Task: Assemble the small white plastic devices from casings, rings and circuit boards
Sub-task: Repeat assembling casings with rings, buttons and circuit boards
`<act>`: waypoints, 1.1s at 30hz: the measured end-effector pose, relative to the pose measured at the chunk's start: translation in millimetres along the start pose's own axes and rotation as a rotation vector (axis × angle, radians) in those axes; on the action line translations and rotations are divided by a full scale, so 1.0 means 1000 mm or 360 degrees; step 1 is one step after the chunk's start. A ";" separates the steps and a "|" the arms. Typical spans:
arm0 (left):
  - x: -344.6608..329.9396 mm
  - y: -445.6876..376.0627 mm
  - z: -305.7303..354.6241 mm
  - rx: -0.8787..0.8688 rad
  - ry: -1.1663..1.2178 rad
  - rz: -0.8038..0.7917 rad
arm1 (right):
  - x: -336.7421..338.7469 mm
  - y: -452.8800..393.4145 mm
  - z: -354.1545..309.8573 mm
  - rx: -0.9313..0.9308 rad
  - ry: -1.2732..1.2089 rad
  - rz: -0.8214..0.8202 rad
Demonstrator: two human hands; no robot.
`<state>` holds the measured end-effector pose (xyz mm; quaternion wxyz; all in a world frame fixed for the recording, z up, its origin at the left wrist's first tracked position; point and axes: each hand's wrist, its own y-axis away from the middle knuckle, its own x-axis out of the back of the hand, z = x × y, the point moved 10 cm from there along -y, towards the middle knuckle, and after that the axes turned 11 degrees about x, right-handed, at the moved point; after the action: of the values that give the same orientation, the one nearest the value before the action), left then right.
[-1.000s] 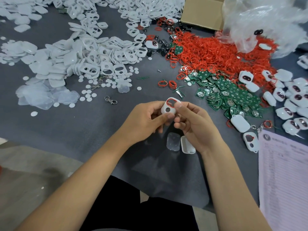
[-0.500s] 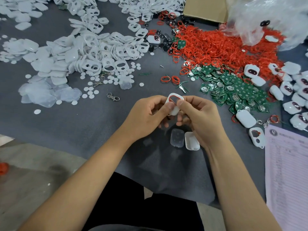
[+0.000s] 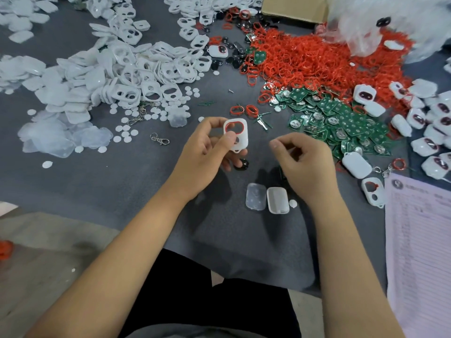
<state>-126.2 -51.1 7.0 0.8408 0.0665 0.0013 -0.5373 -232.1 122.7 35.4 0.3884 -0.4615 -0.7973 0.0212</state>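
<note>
we hold white casing (image 3: 235,135) upright in left hand (image 3: 202,157), thumb pinching its face, red ring (image 3: 234,127) seated in window, facing us for check. right hand (image 3: 302,162) apart, fingers curled, empty, near green boards (image 3: 341,118) on worktop (image 3: 122,181).

surface: grey cloth (image 3: 73,186) | floor: pale concrete (image 3: 36,252) (scuffed) | light: even

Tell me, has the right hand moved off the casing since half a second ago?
Yes. The right hand has let go and pulled rightward toward the green circuit boards, while the left hand holds the white casing.
</note>
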 end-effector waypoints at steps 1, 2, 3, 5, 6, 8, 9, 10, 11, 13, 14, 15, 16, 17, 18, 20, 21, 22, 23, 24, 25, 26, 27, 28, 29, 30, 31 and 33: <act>0.000 -0.001 -0.001 -0.0001 0.0020 0.0006 | -0.008 0.001 -0.003 0.0028 0.0076 -0.0104; 0.001 -0.001 -0.001 -0.0009 0.0039 0.0015 | -0.015 0.002 -0.007 0.0072 0.0183 -0.0201; 0.002 -0.002 -0.002 -0.0019 0.0053 0.0028 | -0.022 0.003 -0.013 0.0136 0.0300 -0.0271; 0.006 -0.002 -0.002 -0.0025 0.0066 0.0063 | -0.028 0.003 -0.025 0.0265 0.0452 -0.0300; 0.007 -0.002 -0.002 -0.0022 0.0060 0.0074 | -0.030 0.002 -0.030 0.0322 0.0478 -0.0292; 0.007 -0.002 -0.002 -0.0030 0.0008 0.0080 | -0.035 0.001 -0.038 0.0427 0.0486 -0.0308; 0.007 -0.002 -0.001 -0.0049 -0.0024 0.0078 | -0.038 0.001 -0.041 0.0461 0.0482 -0.0330; 0.006 -0.001 0.001 -0.0074 -0.0045 0.0071 | -0.041 0.001 -0.042 0.0481 0.0479 -0.0349; 0.005 0.000 0.003 -0.0100 -0.0056 0.0057 | -0.043 0.000 -0.043 0.0487 0.0480 -0.0356; 0.002 0.001 0.006 -0.0136 -0.0062 0.0029 | -0.044 0.000 -0.043 0.0487 0.0495 -0.0353; 0.002 0.002 0.007 -0.0144 -0.0053 0.0028 | -0.043 0.000 -0.043 0.0496 0.0472 -0.0341; 0.003 0.002 0.008 -0.0142 -0.0029 0.0036 | -0.041 0.000 -0.043 0.0501 0.0391 -0.0308; 0.005 0.002 0.008 -0.0132 0.0006 0.0048 | -0.037 0.000 -0.043 0.0482 0.0243 -0.0249; 0.006 0.002 0.007 -0.0116 0.0043 0.0059 | -0.031 0.000 -0.040 0.0422 0.0066 -0.0176; 0.008 0.001 0.006 -0.0098 0.0071 0.0068 | -0.026 0.000 -0.035 0.0332 -0.0086 -0.0110; 0.009 0.001 0.004 -0.0069 0.0076 0.0085 | -0.021 0.000 -0.026 0.0159 -0.0274 -0.0031; 0.009 0.000 0.004 -0.0060 0.0060 0.0087 | -0.021 0.001 -0.022 0.0098 -0.0345 -0.0012; 0.008 0.000 0.003 -0.0055 0.0042 0.0082 | -0.022 0.001 -0.020 0.0056 -0.0426 0.0007; 0.008 0.000 0.004 -0.0055 0.0026 0.0072 | -0.022 0.001 -0.020 0.0022 -0.0521 0.0029; 0.007 0.000 0.004 -0.0060 0.0014 0.0060 | -0.023 0.001 -0.019 -0.0014 -0.0619 0.0050; 0.006 0.001 0.005 -0.0070 0.0003 0.0045 | -0.024 0.002 -0.018 -0.0049 -0.0699 0.0063; 0.005 0.001 0.006 -0.0079 -0.0009 0.0030 | -0.024 0.002 -0.018 -0.0071 -0.0746 0.0068; 0.004 0.001 0.006 -0.0084 -0.0020 0.0015 | -0.025 0.002 -0.017 -0.0083 -0.0768 0.0064; 0.004 0.000 0.006 -0.0086 -0.0027 0.0003 | -0.025 0.002 -0.017 -0.0087 -0.0780 0.0051; 0.004 0.000 0.005 -0.0086 -0.0028 -0.0004 | -0.026 0.001 -0.017 -0.0085 -0.0793 0.0033; 0.005 0.000 0.005 -0.0087 -0.0026 -0.0009 | -0.027 0.001 -0.017 -0.0082 -0.0814 0.0019; 0.004 -0.001 0.005 -0.0088 -0.0024 -0.0013 | -0.027 0.001 -0.017 -0.0090 -0.0844 0.0013; 0.004 -0.001 0.006 -0.0071 0.0000 -0.0012 | -0.030 0.003 -0.015 -0.0153 -0.0956 0.0016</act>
<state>-126.3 -55.6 12.4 0.8400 0.0477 0.0136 -0.5404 -212.0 96.8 26.8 0.1128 -0.4564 -0.8743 0.1210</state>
